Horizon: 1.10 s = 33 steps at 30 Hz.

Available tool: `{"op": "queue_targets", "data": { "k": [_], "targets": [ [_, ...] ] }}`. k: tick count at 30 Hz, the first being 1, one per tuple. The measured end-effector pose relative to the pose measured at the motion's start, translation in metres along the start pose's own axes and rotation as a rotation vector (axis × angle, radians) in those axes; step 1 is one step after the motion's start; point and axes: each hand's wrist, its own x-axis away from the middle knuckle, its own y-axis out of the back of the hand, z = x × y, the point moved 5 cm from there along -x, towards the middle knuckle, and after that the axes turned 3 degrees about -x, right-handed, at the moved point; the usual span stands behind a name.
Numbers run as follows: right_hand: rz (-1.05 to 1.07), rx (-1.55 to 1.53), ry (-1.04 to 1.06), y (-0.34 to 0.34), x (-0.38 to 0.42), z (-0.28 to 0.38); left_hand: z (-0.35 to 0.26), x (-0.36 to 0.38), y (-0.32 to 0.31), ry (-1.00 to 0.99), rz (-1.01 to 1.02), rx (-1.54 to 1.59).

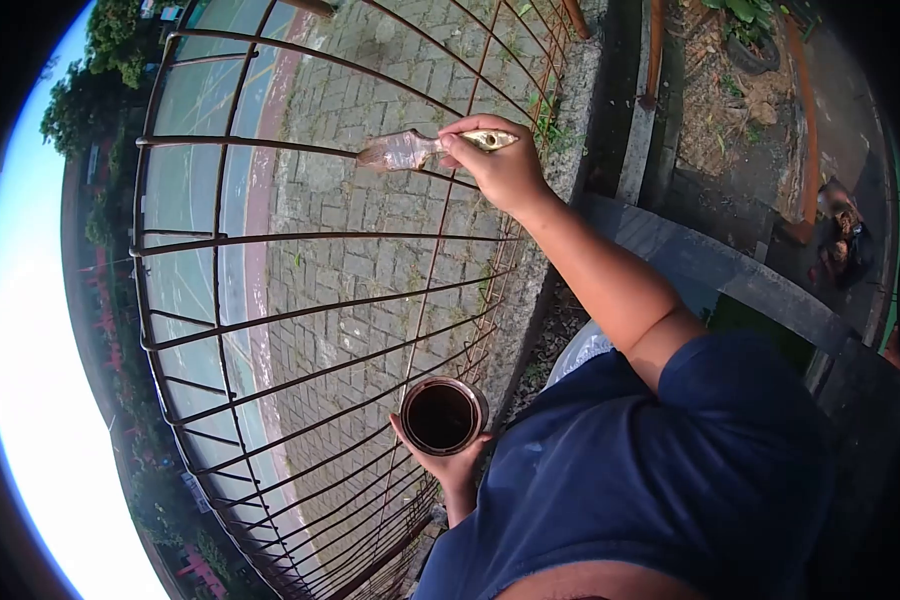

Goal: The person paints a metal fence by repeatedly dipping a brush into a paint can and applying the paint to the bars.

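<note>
The view is turned on its side, with the sky at the left. My right hand [485,165] grips a paintbrush [403,151] by its pale handle, which has a hole near its end. The brush's bristles meet one bar of a brown metal fence [300,235], and the metal band is smeared. Lower in the view, my left hand [448,470] is wrapped around a round open can [443,416] close to my blue shirt. Dark liquid fills part of the can. The can's rim is coated brown, and its side mostly hides my left fingers.
Beyond the bars lies grey block paving [320,200] with a court [205,95] further off. A concrete kerb [540,270] runs along the fence foot. Behind it are a grey ledge [710,255], dry leaves, a tyre [753,54] and a dark bundle I cannot make out.
</note>
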Motion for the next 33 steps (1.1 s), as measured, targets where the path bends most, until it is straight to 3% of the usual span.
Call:
{"op": "queue_targets", "data": {
  "k": [4,8,12,16,19,23,26,29,33],
  "targets": [
    [0.075,-0.293,-0.055,-0.013,0.002,0.005,0.006,0.002,-0.002,0.022,-0.018,0.012],
    [-0.036,-0.108,-0.069,0.008,0.003,-0.012,0.000,0.005,-0.008,0.058,-0.017,0.026],
    [0.026,-0.349,-0.086,-0.001,0.011,-0.022,0.000,0.010,-0.006,0.047,-0.017,-0.001],
    [-0.182,-0.268,-0.249,0.062,0.034,-0.083,-0.007,0.008,-0.011,0.056,-0.005,-0.009],
    [-0.318,-0.151,-0.283,0.097,0.051,-0.084,-0.010,0.014,-0.011,0.094,-0.016,0.031],
    [-0.190,0.222,0.039,0.060,0.041,-0.062,0.000,0.020,-0.009,0.069,0.025,-0.050],
    [0.028,-0.203,-0.033,0.014,0.046,-0.023,-0.003,0.019,-0.011,0.036,0.015,-0.066],
    [-0.072,-0.180,-0.046,0.037,0.050,-0.061,0.004,0.021,-0.004,0.020,0.014,-0.141],
    [-0.395,-0.166,-0.317,0.146,0.080,-0.114,0.010,0.030,0.007,0.026,-0.005,-0.212]
  ]
}}
